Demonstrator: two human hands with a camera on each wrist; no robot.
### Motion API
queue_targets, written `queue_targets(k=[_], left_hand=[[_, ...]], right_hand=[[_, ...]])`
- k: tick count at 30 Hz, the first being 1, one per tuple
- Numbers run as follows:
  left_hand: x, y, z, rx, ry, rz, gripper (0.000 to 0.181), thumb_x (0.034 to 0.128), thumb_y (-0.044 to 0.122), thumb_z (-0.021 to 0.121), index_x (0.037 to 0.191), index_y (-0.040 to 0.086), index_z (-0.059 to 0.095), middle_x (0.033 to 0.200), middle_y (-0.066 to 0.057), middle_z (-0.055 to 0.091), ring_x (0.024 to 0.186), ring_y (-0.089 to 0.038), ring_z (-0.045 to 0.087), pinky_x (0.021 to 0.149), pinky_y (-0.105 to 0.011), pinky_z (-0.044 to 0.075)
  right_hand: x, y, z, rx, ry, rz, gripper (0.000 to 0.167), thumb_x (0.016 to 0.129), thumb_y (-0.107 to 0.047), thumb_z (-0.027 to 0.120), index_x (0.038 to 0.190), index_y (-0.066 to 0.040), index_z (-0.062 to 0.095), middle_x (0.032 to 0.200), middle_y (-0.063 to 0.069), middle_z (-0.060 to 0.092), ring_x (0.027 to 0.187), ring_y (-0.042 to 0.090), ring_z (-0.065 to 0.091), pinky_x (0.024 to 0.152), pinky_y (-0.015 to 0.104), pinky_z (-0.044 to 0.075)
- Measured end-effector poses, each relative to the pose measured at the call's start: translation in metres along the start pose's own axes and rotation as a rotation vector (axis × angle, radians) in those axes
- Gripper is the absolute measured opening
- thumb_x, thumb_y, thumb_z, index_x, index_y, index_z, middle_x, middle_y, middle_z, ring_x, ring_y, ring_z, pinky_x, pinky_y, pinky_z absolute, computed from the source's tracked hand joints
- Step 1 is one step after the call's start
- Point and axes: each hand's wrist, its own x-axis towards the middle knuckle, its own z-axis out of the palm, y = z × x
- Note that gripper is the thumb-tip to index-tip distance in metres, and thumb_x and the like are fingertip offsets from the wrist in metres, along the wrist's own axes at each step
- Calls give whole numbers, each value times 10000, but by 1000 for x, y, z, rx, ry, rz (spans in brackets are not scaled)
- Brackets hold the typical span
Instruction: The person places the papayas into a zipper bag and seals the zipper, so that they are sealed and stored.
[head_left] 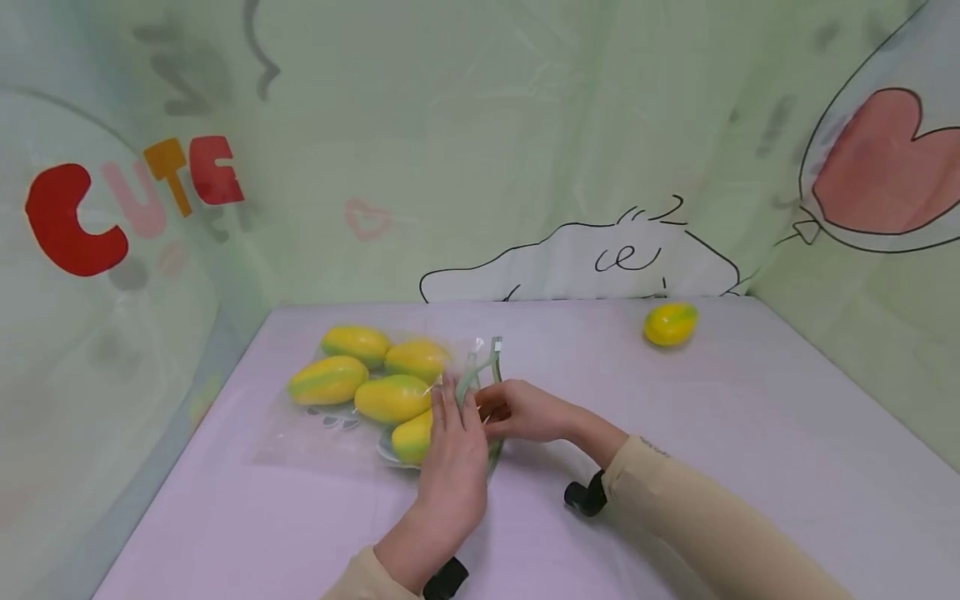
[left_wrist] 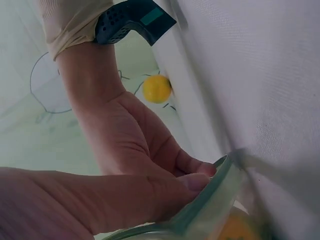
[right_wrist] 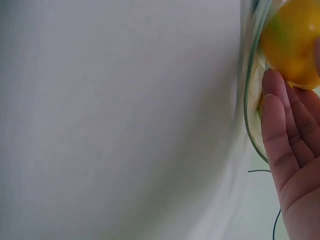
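A clear plastic bag (head_left: 281, 442) with a green-edged mouth lies on the left of the table, with several yellow-green mangoes (head_left: 330, 381) in it. My left hand (head_left: 453, 479) rests with straight fingers over the bag's mouth, against the nearest mango (head_left: 412, 439). From the right, my right hand (head_left: 528, 411) pinches the green edge (head_left: 497, 367) with curled fingers. In the left wrist view, a thumb lies along the green edge (left_wrist: 200, 202). A yellow mango (right_wrist: 292, 42) shows inside the mouth in the right wrist view, with fingers (right_wrist: 280, 135) beside it.
One more mango (head_left: 671, 324) lies alone at the table's back right. The pale lilac cloth (head_left: 675, 433) covers the table. Printed curtains (head_left: 525, 150) stand behind and at both sides. Black wrist cameras (head_left: 585, 496) hang under both forearms.
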Motion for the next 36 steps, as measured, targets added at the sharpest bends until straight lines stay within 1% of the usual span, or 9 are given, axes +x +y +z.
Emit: queue_targets(k=[3,8,10,14,19,24,28,31,36], left_hand=[[0,0,0,1,21,-8,741,808,-103,768,1455,-147,409,1611,-379,225,1495,-507,303,1193,-469,382],[1,0,0,8,58,-1,742,796,-108,773,1444,-155,414,1608,-382,226,1506,-491,293,1199,-471,374],[1,0,-1,8,66,-1,735,805,-99,769,1446,-154,414,1611,-378,225,1510,-482,291,1206,-466,364],[-1,0,-1,64,76,2,706,825,-51,773,1443,-140,444,1612,-356,259,1501,-464,325,1211,-448,363],[-2,2,0,83,70,-20,675,832,-52,768,1441,-96,480,1631,-312,270,1488,-454,359,1170,-452,420],[-3,5,1,35,73,-58,654,841,-85,746,1442,-67,489,1660,-260,252,1488,-431,370,1073,-525,501],[-4,4,-2,26,106,-43,622,846,-65,751,1418,-87,506,1641,-277,284,1455,-454,414,1077,-504,502],[-2,1,-8,-1,101,-23,668,832,-46,778,1425,-120,480,1638,-308,260,1442,-478,419,1104,-466,483],[3,-8,-24,-195,70,-47,884,762,-59,828,1497,-147,345,1686,-283,105,1508,-445,318,1060,-431,516]], right_hand=[[4,-1,4,-40,-1,-19,294,970,-140,699,1224,6,702,1122,93,762,967,115,717,864,227,583],[4,-5,6,-83,14,3,273,971,-135,694,1215,-14,713,1110,65,761,938,83,698,833,192,568],[3,-5,6,-79,17,18,278,966,-133,701,1218,-16,710,1112,63,755,928,84,692,831,194,567],[0,-5,7,-61,23,32,285,961,-133,708,1222,-18,705,1118,66,749,934,95,693,838,204,571],[-1,-7,10,-40,42,28,262,961,-125,702,1204,-28,704,1112,71,757,947,98,694,844,207,570],[-1,-9,13,-73,67,12,246,962,-133,699,1184,-26,708,1062,68,765,891,70,676,797,196,565],[-7,-9,12,-83,92,26,293,960,-155,707,1223,-27,694,1070,57,755,889,80,678,797,202,567],[-16,-7,6,-68,113,25,333,973,-175,696,1265,-15,676,1095,64,750,928,107,695,828,223,575],[-37,-6,-14,5,159,34,353,999,-165,658,1289,35,656,1133,157,741,955,165,710,840,242,582]])
